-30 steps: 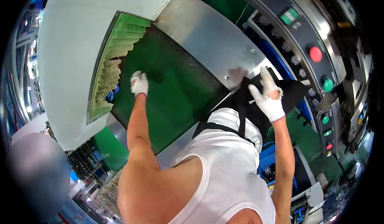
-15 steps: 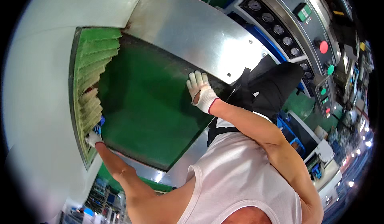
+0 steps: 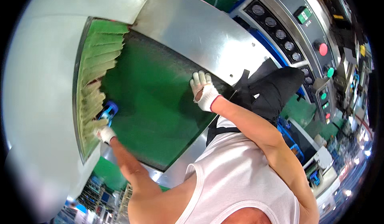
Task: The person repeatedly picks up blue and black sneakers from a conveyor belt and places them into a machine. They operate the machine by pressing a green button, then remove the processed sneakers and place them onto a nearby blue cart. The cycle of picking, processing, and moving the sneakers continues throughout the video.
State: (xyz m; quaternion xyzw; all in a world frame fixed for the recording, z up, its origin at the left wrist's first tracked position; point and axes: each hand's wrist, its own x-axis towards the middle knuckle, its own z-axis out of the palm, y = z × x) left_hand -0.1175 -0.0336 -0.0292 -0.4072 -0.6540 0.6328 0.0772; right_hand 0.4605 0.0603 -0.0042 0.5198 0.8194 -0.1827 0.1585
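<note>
My left hand (image 3: 105,134), in a white knit glove, is at the lower part of a fringed green strip curtain (image 3: 94,74). Just beyond it a blue looped object (image 3: 109,111) pokes out from under the strips onto the dark green belt (image 3: 148,108). The strips and blur cover that hand's fingertips, so its grip is unclear. My right hand (image 3: 203,91), gloved in white with a hole showing skin, rests flat on the belt's edge near the metal rim, fingers stretched out and nothing in them.
A shiny metal plate (image 3: 200,32) frames the belt on its far side. On the right stands a control panel with round gauges (image 3: 280,34) and a red button (image 3: 322,49). The pale machine housing (image 3: 44,88) fills the left.
More of the blue object has emerged from under the curtain. My left hand has drawn a little rightward from the strips. My right hand stays flat; the whole view has shifted slightly.
</note>
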